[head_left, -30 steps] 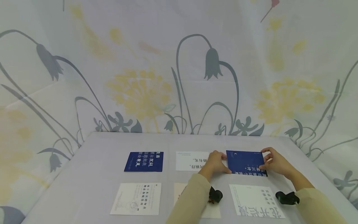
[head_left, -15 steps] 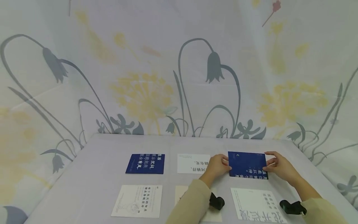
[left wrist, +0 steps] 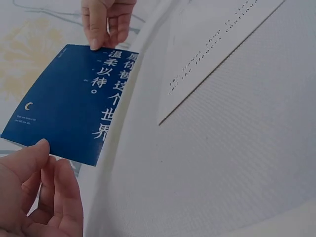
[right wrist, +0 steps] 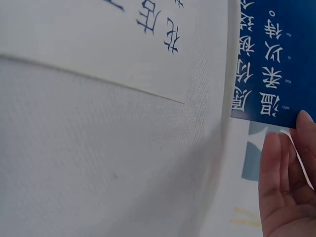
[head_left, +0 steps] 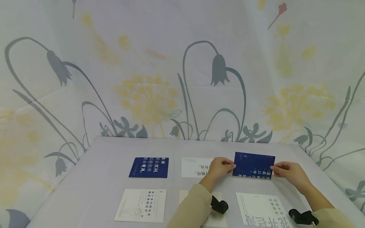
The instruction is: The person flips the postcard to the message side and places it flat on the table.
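Blue card (head_left: 253,165), right of frame, lifted since earlier; left hand (head_left: 220,170) and right hand (head_left: 292,174) pinch its opposite edges. Pale table (head_left: 94,190): far edge meets flowered cloth (head_left: 162,28) mid-frame.

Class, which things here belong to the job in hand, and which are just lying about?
In the job, it seems:
blue card with the moon, held
left hand
right hand

Seemingly just lying about:
other blue card
far white card
near-left white card
near cream card, partly hidden
near-right white card
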A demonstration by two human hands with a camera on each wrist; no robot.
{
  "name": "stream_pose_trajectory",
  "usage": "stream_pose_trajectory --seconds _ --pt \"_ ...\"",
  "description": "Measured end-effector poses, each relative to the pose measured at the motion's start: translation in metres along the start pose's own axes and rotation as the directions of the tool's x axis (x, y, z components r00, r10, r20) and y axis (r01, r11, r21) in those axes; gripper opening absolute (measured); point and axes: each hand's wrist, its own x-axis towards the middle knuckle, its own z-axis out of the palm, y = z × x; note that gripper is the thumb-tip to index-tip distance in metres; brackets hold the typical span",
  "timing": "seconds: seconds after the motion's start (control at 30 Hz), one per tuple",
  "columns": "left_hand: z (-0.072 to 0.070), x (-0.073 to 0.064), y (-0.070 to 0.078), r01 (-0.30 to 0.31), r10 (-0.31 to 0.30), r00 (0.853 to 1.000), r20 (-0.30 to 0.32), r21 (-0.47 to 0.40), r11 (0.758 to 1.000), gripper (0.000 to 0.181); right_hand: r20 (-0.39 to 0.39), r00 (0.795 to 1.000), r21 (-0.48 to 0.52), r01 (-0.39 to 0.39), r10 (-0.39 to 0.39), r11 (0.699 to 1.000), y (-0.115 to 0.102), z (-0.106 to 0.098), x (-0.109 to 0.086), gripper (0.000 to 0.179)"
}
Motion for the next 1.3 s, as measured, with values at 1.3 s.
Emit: stream_pose_trajectory --seconds 1.3 --pt "0.005 0.009 -0.005 0.208 -0.186 0.978 0.097 -0.557 0.804 0.011 0.118 0.980 0.851 -0.017 -0.159 0.525 0.008 -0.010 -0.007 0.028"
